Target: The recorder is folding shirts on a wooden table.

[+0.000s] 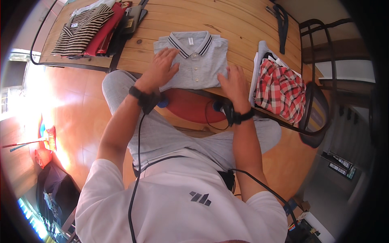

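Note:
A light grey polo shirt [198,65] lies folded into a neat rectangle on the wooden table, its dark-striped collar at the far side and its buttons up. My left hand [162,68] rests over the shirt's left side, fingers stretched out and holding nothing. At the opposite side, my right hand [236,83] is beside the right edge, with fingers apart and nothing held. Whether its fingertips touch the cloth, I cannot tell. Each wrist wears a black strap with a small device.
Folded clothes [83,30], with a striped one on top, are stacked at the far left. On the right sits another pile topped by a red checked shirt [280,89]. A dark strap [281,30] lies at the far right of the table [251,20]. Black cables run along both arms.

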`<state>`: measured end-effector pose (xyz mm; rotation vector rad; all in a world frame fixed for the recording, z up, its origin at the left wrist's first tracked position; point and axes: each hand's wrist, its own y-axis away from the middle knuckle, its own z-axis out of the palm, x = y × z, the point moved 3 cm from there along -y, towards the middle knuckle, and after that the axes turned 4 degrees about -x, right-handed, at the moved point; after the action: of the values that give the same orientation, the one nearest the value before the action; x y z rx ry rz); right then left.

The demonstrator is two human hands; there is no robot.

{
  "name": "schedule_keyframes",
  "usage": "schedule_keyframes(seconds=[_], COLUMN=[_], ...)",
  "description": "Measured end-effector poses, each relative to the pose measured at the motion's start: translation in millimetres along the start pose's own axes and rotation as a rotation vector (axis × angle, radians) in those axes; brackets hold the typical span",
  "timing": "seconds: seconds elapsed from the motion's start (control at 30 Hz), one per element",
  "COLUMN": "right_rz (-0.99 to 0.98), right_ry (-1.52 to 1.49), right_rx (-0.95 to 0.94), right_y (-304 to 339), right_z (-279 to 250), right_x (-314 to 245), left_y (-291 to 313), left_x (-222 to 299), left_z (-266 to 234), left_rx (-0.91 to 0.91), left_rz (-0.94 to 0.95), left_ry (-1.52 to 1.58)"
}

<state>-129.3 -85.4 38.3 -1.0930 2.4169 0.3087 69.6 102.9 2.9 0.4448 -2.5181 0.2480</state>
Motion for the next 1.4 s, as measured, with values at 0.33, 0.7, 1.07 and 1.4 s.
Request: schedule_keyframes(seconds=[0.33,0.7,1.07,1.4], right_rz=[0.188,0.283,0.237,0.148], right_ry=[-0.814,-0.923,-1.157,-1.246], right_rx=[-0.339,-0.164,-0.163,-0.298], right_y=[-127.3,-129.8,-135.6,-48.9], right_z=[45.6,23.7,46.2,51.5], right_x=[19.7,40.9,44.4,16.2], left_y=[-24.4,-16.0,-11.2,8.0], left_x=[-35.3,-32.0,-41.9,22.7], left_z=[41.3,37.4,32.4,52.5], left_rx=[0.175,0.143,0.132,0.218], left_rz=[-0.136,-0.31,-0.408,-0.168], left_ry=[-0.2,-0.228,-0.301,-0.339])
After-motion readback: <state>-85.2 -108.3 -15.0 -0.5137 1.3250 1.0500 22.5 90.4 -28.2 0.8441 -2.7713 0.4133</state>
